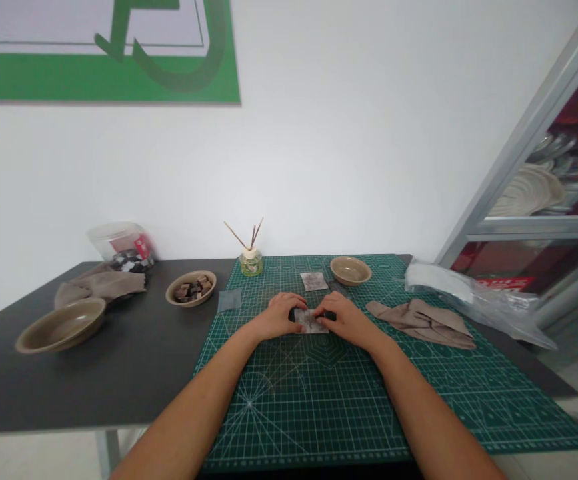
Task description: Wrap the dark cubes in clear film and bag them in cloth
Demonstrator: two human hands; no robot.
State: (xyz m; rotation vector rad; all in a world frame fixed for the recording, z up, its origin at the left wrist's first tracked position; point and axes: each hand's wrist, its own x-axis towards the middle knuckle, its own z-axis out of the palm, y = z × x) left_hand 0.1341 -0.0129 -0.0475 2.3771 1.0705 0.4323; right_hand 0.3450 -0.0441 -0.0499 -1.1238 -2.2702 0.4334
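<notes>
So the small grey square [311, 323] is over the green cutting mat [269, 413], left hand [281, 315] curled around its left end, right hand [343, 317] narrowed at the other; can't tell how tightly either grips. Looks like a 2-handed positioning step to me, so next probably wants light, even fingers. 1 bowl [351, 271] sits beyond.

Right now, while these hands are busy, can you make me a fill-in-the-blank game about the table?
The left hand and right hand touch a patterned gray sheet over a cutting mat coloured ____.
The tan bowls on the table number ____.
The bowl of brown chunks sits to the ____ of the reed diffuser.
Missing words: green; three; left.
</notes>
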